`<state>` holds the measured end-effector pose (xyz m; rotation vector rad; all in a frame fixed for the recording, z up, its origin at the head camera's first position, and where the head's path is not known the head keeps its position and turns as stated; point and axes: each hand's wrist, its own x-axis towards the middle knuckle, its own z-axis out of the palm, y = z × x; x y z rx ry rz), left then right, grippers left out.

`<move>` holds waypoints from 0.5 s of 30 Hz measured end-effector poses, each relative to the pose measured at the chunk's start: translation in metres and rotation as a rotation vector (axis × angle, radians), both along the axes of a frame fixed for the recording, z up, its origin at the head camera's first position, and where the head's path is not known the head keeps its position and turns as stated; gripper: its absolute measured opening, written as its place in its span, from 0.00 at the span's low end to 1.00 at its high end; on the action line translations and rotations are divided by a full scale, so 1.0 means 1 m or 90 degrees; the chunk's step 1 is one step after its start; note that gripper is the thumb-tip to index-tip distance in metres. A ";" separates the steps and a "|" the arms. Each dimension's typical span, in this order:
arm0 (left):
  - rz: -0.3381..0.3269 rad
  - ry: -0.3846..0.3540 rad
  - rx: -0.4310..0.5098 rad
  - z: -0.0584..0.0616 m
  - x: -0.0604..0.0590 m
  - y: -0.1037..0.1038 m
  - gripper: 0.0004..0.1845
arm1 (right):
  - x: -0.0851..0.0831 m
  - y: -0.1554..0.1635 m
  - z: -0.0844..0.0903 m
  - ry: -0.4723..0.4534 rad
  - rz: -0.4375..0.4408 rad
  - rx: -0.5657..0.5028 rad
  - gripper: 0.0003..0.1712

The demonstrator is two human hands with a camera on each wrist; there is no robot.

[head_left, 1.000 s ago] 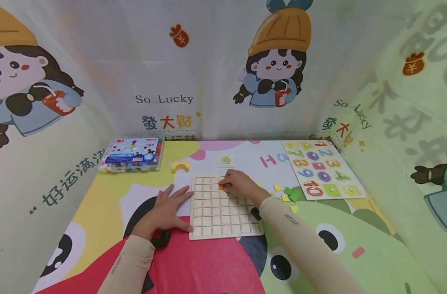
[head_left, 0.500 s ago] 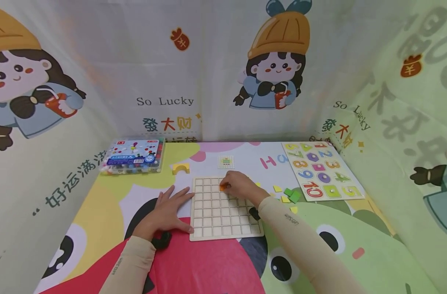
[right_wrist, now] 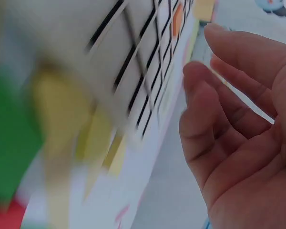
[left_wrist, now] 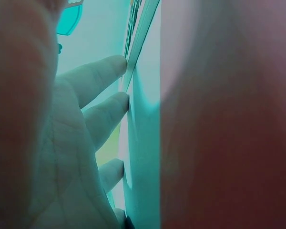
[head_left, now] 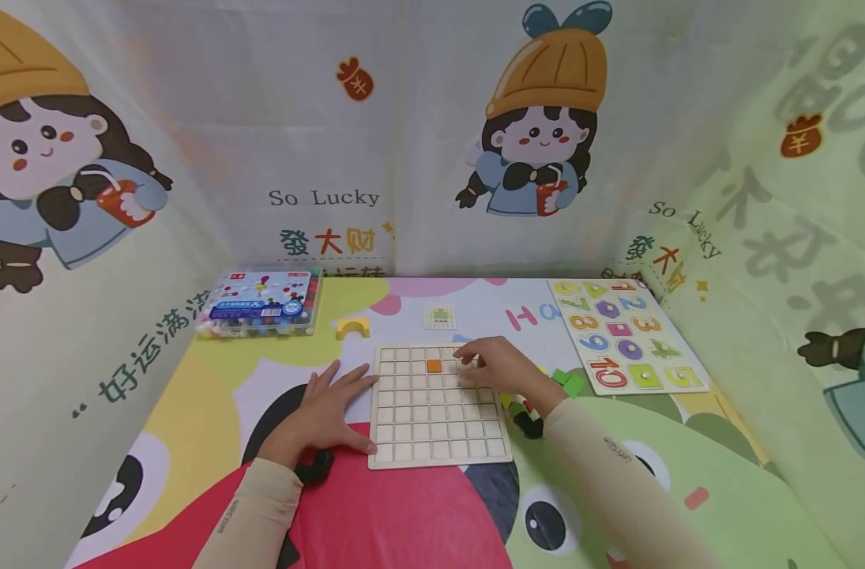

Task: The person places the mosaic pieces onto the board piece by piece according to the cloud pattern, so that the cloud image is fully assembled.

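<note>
Orange tile [head_left: 434, 366] sits in the grid board [head_left: 438, 450]; the left hand [head_left: 329, 411] lies flat steadying its edge, the right hand [head_left: 499, 367] hovers relaxed, holding nothing.

Pale cartoon-print cloth walls [head_left: 404, 118] (girl in orange hat), bright cartoon tablecloth [head_left: 418, 514], soft even light

Both arms wear close-fitting beige sleeves that run down to the wrists and leave each hand bare. The left sleeve [head_left: 250, 510] carries a small line of dark lettering printed along the forearm; the right sleeve [head_left: 617, 482] has a similar small dark mark on its upper side, too small to read. A black device is strapped at each wrist: the left one [head_left: 313, 466] sits below the left hand [head_left: 325, 411], the right one [head_left: 528, 424] just behind the right hand [head_left: 496, 365]. No rings show on the fingers.
</note>
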<state>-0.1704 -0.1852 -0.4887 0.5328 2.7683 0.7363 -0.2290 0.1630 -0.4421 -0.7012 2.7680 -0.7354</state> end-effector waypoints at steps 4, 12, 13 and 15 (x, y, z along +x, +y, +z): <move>0.003 0.001 -0.001 -0.001 0.000 -0.001 0.64 | 0.005 0.032 0.002 0.007 -0.041 -0.001 0.17; -0.001 0.009 0.006 -0.001 0.000 -0.002 0.63 | 0.000 0.096 0.006 0.034 -0.080 0.066 0.14; -0.001 0.010 0.010 -0.001 0.000 -0.002 0.63 | -0.001 0.101 0.007 0.030 -0.084 0.079 0.13; -0.002 0.010 0.014 0.000 0.000 -0.002 0.63 | -0.002 0.107 0.008 0.016 -0.093 0.102 0.13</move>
